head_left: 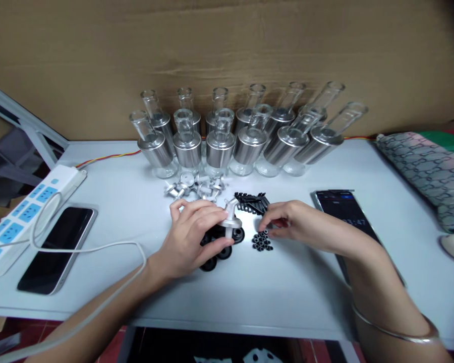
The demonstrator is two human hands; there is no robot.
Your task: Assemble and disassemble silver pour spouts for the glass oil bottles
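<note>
Between the thumb and fingers of my left hand [192, 234] is a silver bottle pourer [231, 222], its angled spout pointing up. Round black caps [224, 251] lie under and beside that hand, partly covered by it. My right hand [289, 222] has its thumb and fingertips drawn together at the upper edge of a pile of small black rings [262, 243]; anything in the pinch is too small to make out. Just behind, a bunch of thin black tubes [251, 202] lies on the table. More silver pourers [196, 186] are heaped beyond my left hand.
Two rows of glass bottles with metal sleeves [220, 146] stand at the back of the white table [136, 297]. At left are a power strip [26, 212], a phone [58, 249] and a white cable [94, 250]. Another phone [336, 212] lies under my right forearm, near a patterned pouch [419, 171].
</note>
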